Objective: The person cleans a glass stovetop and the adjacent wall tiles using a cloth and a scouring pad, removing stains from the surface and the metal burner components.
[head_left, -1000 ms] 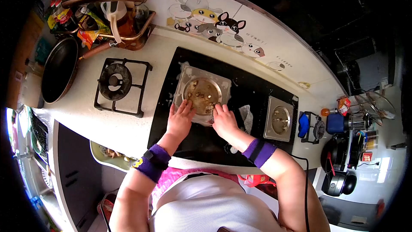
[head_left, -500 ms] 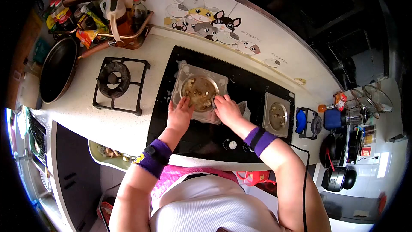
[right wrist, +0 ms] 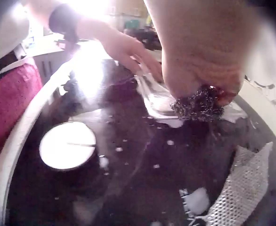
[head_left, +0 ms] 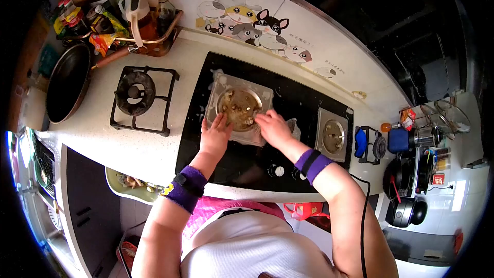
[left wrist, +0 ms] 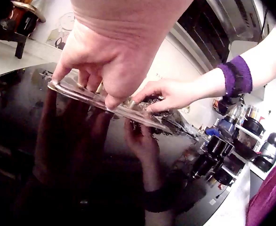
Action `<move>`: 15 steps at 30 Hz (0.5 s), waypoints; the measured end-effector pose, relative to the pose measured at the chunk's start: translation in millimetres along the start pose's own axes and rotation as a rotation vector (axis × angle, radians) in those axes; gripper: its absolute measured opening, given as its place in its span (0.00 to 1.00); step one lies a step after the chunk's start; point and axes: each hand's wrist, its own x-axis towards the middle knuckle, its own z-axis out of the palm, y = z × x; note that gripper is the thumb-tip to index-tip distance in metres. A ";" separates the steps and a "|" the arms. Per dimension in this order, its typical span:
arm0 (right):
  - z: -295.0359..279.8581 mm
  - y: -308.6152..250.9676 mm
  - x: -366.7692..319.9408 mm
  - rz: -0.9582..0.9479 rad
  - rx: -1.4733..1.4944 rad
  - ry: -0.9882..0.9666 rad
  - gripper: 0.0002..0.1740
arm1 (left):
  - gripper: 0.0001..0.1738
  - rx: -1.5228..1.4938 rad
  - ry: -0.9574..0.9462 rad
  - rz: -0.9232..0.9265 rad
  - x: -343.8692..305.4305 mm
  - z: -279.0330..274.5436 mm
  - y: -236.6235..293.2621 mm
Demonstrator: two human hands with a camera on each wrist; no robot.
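A square metal burner plate with a round hollow of brownish liquid and food bits lies on the black glass hob. My left hand rests with extended fingers on its front left edge; in the left wrist view the thumb of that hand is down at the plate's rim. At the plate's right side, my right hand holds a dark steel wool scrubber, its fingers mostly hidden behind the wool in the right wrist view.
A silvery mesh cloth lies on the hob right of the plate. Further right is a second burner plate. Hob knobs sit at the front. Left are a pan support, a frying pan and a green basin.
The right hand has moved from the plate's front right area up along its right side. The left hand stays on the front left edge. The head view has shifted slightly.
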 end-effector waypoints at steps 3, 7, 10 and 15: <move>6.2 -31.1 -17.5 -0.013 0.037 0.027 0.25 | 0.27 -0.012 0.012 -0.001 0.5 2.0 -0.3; -8.3 -34.3 -12.4 -0.028 0.010 0.008 0.24 | 0.27 -0.018 0.027 -0.010 1.1 -2.1 -0.5; 0.4 -44.0 -8.7 0.024 -0.075 -0.095 0.25 | 0.27 -0.025 0.023 -0.013 -0.3 -1.3 1.4; 24.4 -84.4 6.5 0.023 0.044 -0.021 0.28 | 0.28 -0.021 0.020 -0.018 1.5 2.3 -0.4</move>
